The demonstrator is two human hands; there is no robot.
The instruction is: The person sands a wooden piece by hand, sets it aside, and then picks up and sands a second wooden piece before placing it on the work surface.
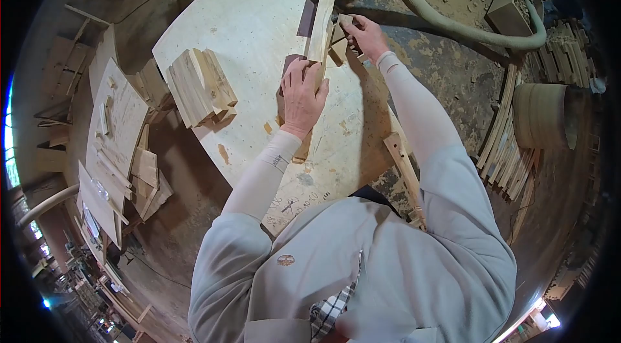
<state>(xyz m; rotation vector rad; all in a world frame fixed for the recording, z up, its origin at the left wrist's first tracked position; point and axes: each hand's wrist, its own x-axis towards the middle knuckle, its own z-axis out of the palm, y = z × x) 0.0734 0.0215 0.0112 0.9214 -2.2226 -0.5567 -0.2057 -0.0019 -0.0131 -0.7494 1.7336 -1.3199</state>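
Observation:
A long pale wooden piece [325,10] stands out from a wooden jig [301,149] on the white worktable [226,20]. My left hand [302,94] lies over the jig and the near end of the piece, its fingers bent over a dark pad. To the right of the piece, my right hand [364,36] has its fingers closed on a small wooden block [345,20] at the jig's side. A dark strip [305,18] runs along the left side of the piece.
Stacked wooden pieces [202,87] lie on the table's left part. A thick hose [440,23] curves across the upper right. Wood strips [501,142] and a round drum [546,115] are at the right. Boards [116,110] stand at the left. A drilled wooden bar [404,165] is near my right arm.

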